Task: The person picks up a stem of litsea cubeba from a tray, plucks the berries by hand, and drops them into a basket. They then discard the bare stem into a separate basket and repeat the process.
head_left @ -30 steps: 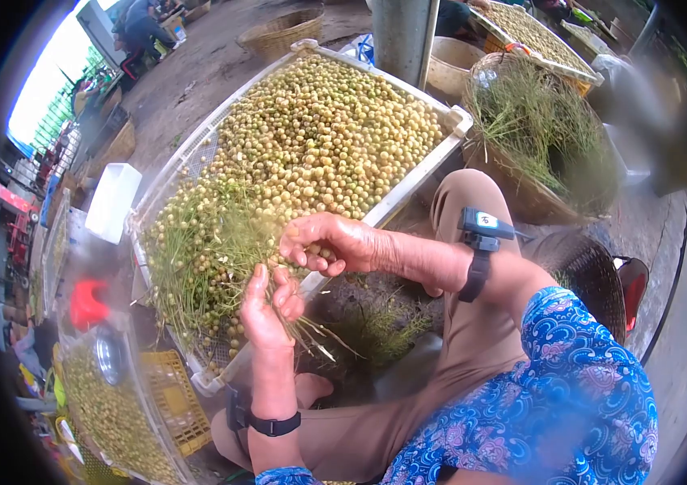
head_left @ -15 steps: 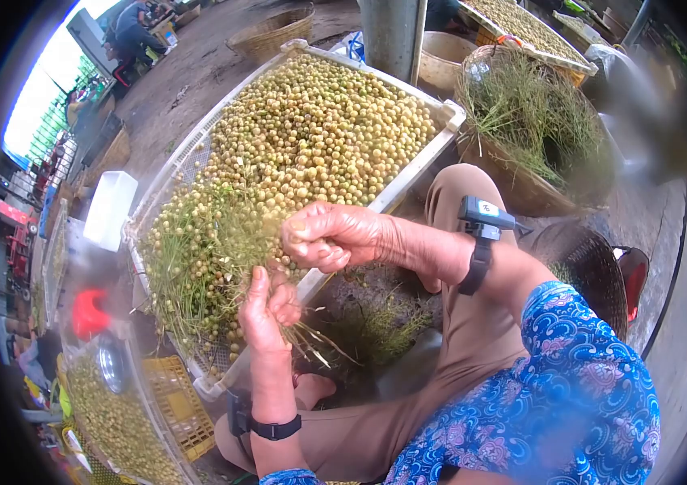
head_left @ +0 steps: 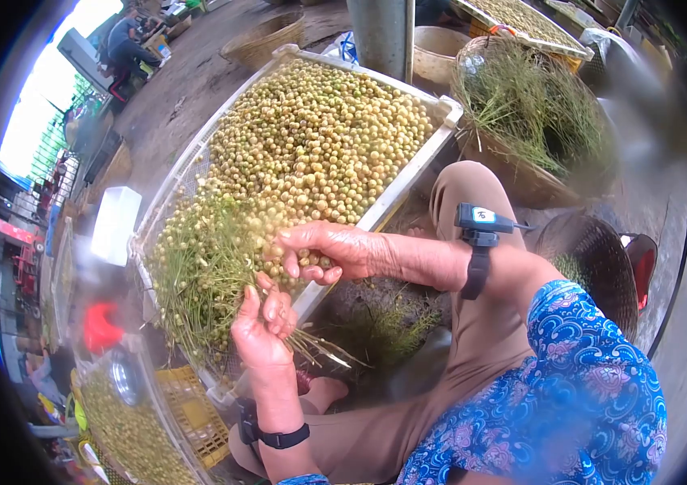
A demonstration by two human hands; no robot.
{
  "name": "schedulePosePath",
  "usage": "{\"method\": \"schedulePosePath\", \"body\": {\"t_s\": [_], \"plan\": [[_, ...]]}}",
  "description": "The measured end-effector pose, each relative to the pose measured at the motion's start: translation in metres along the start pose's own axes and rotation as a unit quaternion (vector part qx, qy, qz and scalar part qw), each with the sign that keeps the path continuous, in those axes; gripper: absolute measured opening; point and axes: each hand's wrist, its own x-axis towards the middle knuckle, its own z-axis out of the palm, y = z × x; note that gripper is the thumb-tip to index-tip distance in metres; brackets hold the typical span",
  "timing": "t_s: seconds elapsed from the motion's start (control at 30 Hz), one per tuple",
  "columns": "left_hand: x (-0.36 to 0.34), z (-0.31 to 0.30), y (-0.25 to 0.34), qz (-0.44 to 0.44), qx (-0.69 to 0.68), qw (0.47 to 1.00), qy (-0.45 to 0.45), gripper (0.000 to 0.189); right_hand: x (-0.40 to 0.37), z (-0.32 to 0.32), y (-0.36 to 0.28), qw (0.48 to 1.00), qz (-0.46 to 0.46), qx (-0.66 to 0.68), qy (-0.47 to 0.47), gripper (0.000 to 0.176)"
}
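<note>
My left hand (head_left: 265, 327) is closed around a bunch of thin green stems (head_left: 226, 271); their cut ends (head_left: 323, 346) stick out below it toward my lap. The bunch spreads over the lower left of a white mesh crate (head_left: 392, 202) heaped with small round yellow-brown fruits (head_left: 311, 137). Just above and right of the left hand, my right hand (head_left: 331, 252) has its fingers curled at the near side of the heap. Several of the fruits show between its thumb and bent fingers.
A basket of bare green stems (head_left: 533, 113) stands right of the crate, by a metal post (head_left: 384, 40). Loose stems (head_left: 392, 327) lie on the ground between my legs. At lower left are a fruit-filled tray (head_left: 129, 428) and a yellow crate (head_left: 190, 408). People (head_left: 129, 44) sit far back.
My right hand has moved slightly down and right, and its fingers have loosened from a tight fist, showing fruits. My left hand still holds the stems.
</note>
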Motion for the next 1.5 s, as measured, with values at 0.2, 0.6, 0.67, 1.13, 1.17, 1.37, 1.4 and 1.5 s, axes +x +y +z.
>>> {"method": "schedulePosePath", "body": {"t_s": [0.2,0.6,0.67,1.13,1.17,1.37,1.4,1.5], "plan": [[0.000,-0.002,-0.006,-0.009,-0.010,0.999,-0.043,0.023,0.005,-0.001,0.008,0.997,-0.017,0.070,-0.012,0.030],[-0.002,-0.001,-0.006,-0.008,0.039,0.999,-0.028,0.023,0.009,-0.016,0.000,0.978,-0.064,0.194,-0.040,0.009],[-0.003,0.003,-0.007,-0.011,0.034,0.999,-0.022,0.023,0.009,-0.019,-0.002,0.977,-0.063,0.201,-0.030,0.010],[-0.012,0.010,-0.004,-0.061,0.009,0.998,0.029,0.024,0.003,-0.009,-0.006,0.992,-0.070,0.026,-0.106,0.033],[-0.011,0.006,-0.007,-0.066,0.008,0.995,0.075,0.026,0.004,-0.006,-0.003,0.987,-0.083,0.042,-0.131,0.037],[-0.013,0.011,-0.007,-0.075,0.006,0.996,0.040,0.024,0.013,-0.010,0.001,0.994,-0.049,0.052,-0.084,0.025],[-0.009,0.010,-0.007,-0.076,0.005,0.996,0.042,0.024,0.014,-0.010,0.001,0.993,-0.054,0.048,-0.096,0.028],[-0.005,-0.007,-0.007,-0.084,-0.005,0.996,0.028,0.024,0.007,-0.002,-0.007,0.996,-0.038,0.012,-0.083,0.024]]}}
